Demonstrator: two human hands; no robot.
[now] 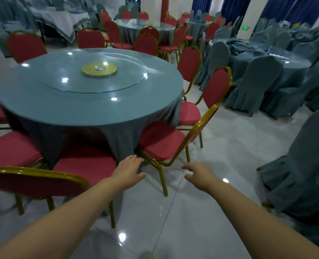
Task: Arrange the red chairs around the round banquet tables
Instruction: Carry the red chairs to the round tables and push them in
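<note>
Both arms reach forward and down toward the red chair (161, 142) at the near right edge of the round banquet table (89, 101). The left hand (129, 170) is spread with loose fingers, close to the chair's front leg and the hem of the blue-grey tablecloth (76, 135); the right hand (198, 175) is likewise open and holds nothing, well apart from the left, above the tiled floor (220, 150). Neither hand touches the chair as far as can be seen. That chair leans, its gold frame back slanting away to the right and its seat tucked under the table rim, so it likely needs setting square to the edge. Another red chair (84, 163) sits at the near edge just left of the hands, seat pushed under the cloth, and a third (189, 113) stands further round the right edge, behind the tilted one. More red seats show along the left edge and 2 red backs at the far edge. The seats point inward, presumably so diners face the glass turntable (99, 71) in the middle. To the right stand chairs in blue-grey covers (255, 83) around a different table, apart from this work.
</note>
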